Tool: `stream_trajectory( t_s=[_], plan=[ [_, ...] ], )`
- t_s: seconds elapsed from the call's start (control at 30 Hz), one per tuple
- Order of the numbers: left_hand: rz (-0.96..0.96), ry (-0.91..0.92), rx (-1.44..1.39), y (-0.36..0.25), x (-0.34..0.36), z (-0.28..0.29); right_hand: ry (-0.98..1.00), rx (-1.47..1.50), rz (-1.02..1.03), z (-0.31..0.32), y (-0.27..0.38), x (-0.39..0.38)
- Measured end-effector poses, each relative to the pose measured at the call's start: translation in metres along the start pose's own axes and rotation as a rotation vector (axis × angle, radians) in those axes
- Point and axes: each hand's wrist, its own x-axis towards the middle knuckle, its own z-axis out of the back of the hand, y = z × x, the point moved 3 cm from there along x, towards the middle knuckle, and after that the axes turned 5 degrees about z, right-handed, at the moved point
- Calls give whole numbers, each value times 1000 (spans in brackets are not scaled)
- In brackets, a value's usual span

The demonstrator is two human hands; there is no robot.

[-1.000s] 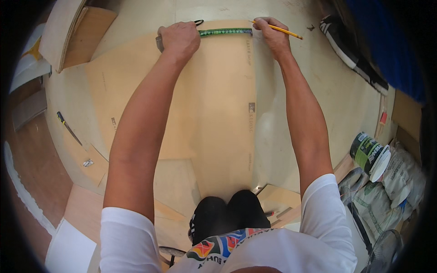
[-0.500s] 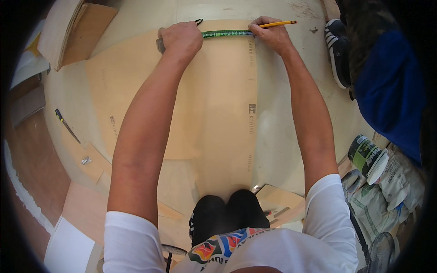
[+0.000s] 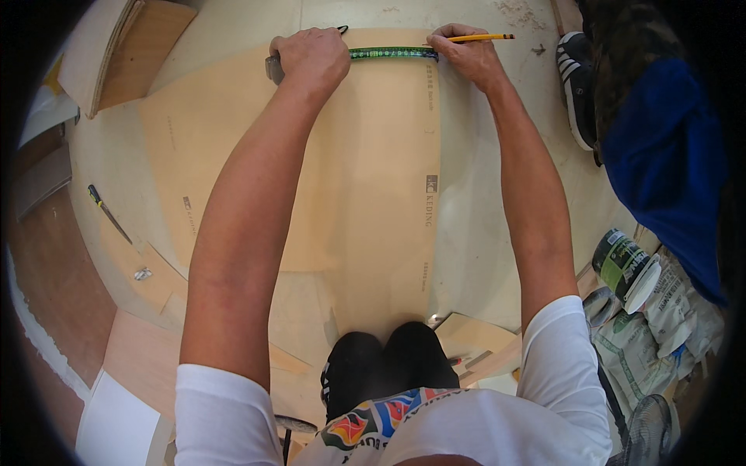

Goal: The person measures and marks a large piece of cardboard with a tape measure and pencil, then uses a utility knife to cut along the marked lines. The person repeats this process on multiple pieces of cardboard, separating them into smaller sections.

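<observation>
Across the far end of a tan printed sheet, both my arms reach out. My left hand is closed around a tape measure, its grey case showing at the wrist side. The green blade runs from it to the sheet's right edge. There my right hand pinches a yellow pencil, with its fingertips at the blade's end. Whether they also grip the blade is hard to see. A small black tip of something pokes out beyond my left hand.
Curved wooden panels stand at far left. A thin tool with a yellow-black handle lies at left. Another person's dark shoe and blue clothing are at right, above a green-black tub and sacks.
The whole view has shifted slightly. Both hands stay at the sheet's far edge, with the blade still stretched between them and the pencil still in my right hand.
</observation>
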Motion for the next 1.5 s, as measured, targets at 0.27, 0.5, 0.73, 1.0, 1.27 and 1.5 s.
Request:
stream_trajectory(
  t_s=[0.27, 0.5, 0.73, 1.0, 1.27, 1.5],
  plan=[
    [11, -26, -17, -1, -1, 1, 0, -21, 17, -3, -2, 0],
    [24, 31, 3, -4, 1, 4, -14, -100, 24, -6, -7, 3],
    [10, 15, -37, -3, -1, 4, -4, -140, 1, -7, -7, 5],
    [-9, 6, -19, -3, -1, 4, -3, -172, 1, -5, -2, 3],
    [8, -11, 10, -3, 2, -2, -3, -185, -8, -7, -4, 4],
    [11, -18, 5, -4, 0, 0, -42, -149, -4, -9, -5, 3]
  ],
)
